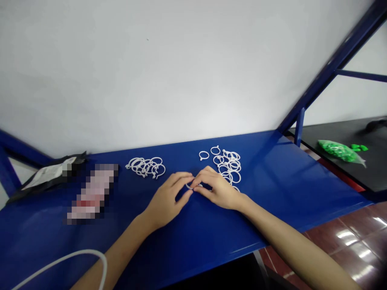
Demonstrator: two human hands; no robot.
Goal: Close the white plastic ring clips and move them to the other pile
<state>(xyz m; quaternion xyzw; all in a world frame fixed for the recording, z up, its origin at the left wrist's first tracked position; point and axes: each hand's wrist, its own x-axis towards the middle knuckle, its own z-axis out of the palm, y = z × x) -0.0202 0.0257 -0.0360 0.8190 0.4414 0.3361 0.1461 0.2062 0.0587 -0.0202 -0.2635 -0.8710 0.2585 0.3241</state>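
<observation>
Near the middle of the blue table, both my hands meet at a small white ring (189,186), mostly covered by fingers. My left hand (165,201) pinches it from the left between thumb and fingertips. From the other side, my right hand (220,187) grips it with thumb and index finger. To the left lies a heap of thin white rings (144,166), each with a small knob, some apparently unclosed. Behind and beside my right hand is a second pile of similar white rings (229,166), partly hidden by that hand. A separate ring (204,152) lies just behind my hands.
On the left of the blue table (181,241) lie a black package (57,171) and a pixelated pinkish packet (96,189). A white cable (104,266) loops across my left forearm. At the right, a bag of green pieces (341,152) rests on a black table (320,131).
</observation>
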